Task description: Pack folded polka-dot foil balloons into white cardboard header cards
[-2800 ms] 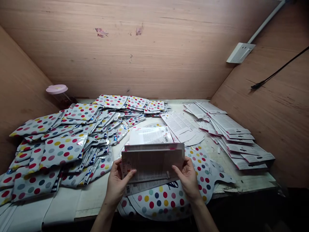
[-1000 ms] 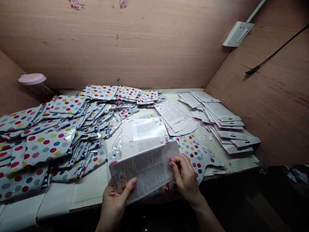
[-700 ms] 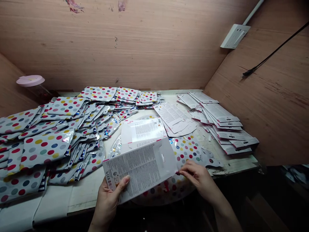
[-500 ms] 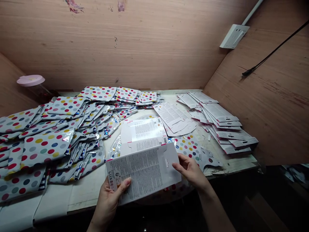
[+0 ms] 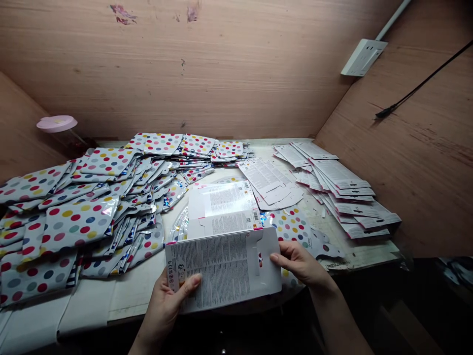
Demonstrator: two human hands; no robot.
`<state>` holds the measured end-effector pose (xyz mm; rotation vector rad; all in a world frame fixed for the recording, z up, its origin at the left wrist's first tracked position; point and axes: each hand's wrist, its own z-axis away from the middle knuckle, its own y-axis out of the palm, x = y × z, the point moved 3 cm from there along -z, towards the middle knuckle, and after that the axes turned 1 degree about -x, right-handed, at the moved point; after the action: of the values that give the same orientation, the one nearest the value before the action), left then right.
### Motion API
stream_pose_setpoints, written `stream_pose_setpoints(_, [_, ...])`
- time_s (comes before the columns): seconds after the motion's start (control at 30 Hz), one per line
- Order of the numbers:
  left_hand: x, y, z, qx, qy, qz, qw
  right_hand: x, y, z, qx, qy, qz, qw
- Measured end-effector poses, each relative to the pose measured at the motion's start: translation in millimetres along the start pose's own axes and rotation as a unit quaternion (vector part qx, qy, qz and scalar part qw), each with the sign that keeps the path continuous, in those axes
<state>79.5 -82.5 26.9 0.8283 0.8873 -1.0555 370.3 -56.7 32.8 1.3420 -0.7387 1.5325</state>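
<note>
A white printed card sleeve (image 5: 225,268) with small text and a hang-hole lies flat between my hands, over the near table edge. My left hand (image 5: 170,301) grips its left end, thumb on top. My right hand (image 5: 299,261) pinches its right edge. Under the sleeve lies a flat polka-dot foil balloon (image 5: 291,224), partly hidden. Two more printed cards (image 5: 221,204) lie just behind the sleeve.
A big heap of folded polka-dot balloons (image 5: 84,207) fills the left of the table (image 5: 129,291). Fanned stacks of printed cards (image 5: 343,190) lie at the right, more cards (image 5: 268,180) at the centre back. A pink-lidded jar (image 5: 57,125) stands far left. Plywood walls close in.
The sleeve was tilted and held by my left hand while my right hand dropped to the balloon; now my right hand grips the sleeve's right edge and the sleeve lies level.
</note>
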Motion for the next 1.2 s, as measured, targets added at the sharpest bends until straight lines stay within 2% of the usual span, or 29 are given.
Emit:
stream_pose_setpoints(0.1, [0,0.1,1,-0.005,0.009,-0.010,1.000,-3,3,-2,-0.031,0.010,0.011,0.999])
stream_pose_setpoints(0.23, [6,-3.7,6,-0.037,0.045,-0.027,0.998,-9,9,-7,-0.134,0.005,0.034,0.990])
stream_pose_setpoints(0.43, [18,-12.4,12,-0.075,0.085,-0.048,0.992,-15,13,-10,-0.190,-0.012,0.038,0.981])
stream_pose_setpoints(0.5, [16,-11.4,12,-0.075,0.077,-0.045,0.993,-15,11,-7,-0.175,-0.012,0.043,0.984])
stream_pose_setpoints(0.57, [12,-7.5,9,-0.057,0.050,-0.033,0.997,-14,8,-4,-0.124,-0.008,0.026,0.992])
stream_pose_setpoints(0.63, [7,-2.5,6,-0.031,0.014,-0.007,0.999,-14,5,-1,-0.073,-0.008,-0.030,0.997])
stream_pose_setpoints(0.7, [5,2.0,3,-0.011,-0.025,0.025,0.999,-15,4,2,-0.053,-0.008,-0.103,0.993])
stream_pose_setpoints(0.8, [5,6.6,0,0.000,-0.070,0.061,0.996,-15,5,4,-0.086,-0.012,-0.185,0.979])
stream_pose_setpoints(0.9, [7,8.9,-1,0.002,-0.091,0.072,0.993,-12,12,6,-0.119,-0.011,-0.204,0.972])
stream_pose_setpoints(0.97, [8,8.9,-3,0.004,-0.096,0.077,0.992,-10,12,11,-0.133,-0.016,-0.185,0.973])
stream_pose_setpoints(1.03, [9,6.3,-5,0.003,-0.095,0.082,0.992,-8,1,18,-0.164,-0.022,-0.130,0.978])
stream_pose_setpoints(1.13, [9,-0.9,-11,0.005,-0.092,0.084,0.992,-10,-28,31,-0.197,0.007,0.053,0.979])
stream_pose_setpoints(1.2, [9,-4.6,-15,0.014,-0.097,0.084,0.992,-12,-47,37,-0.240,0.032,0.175,0.954])
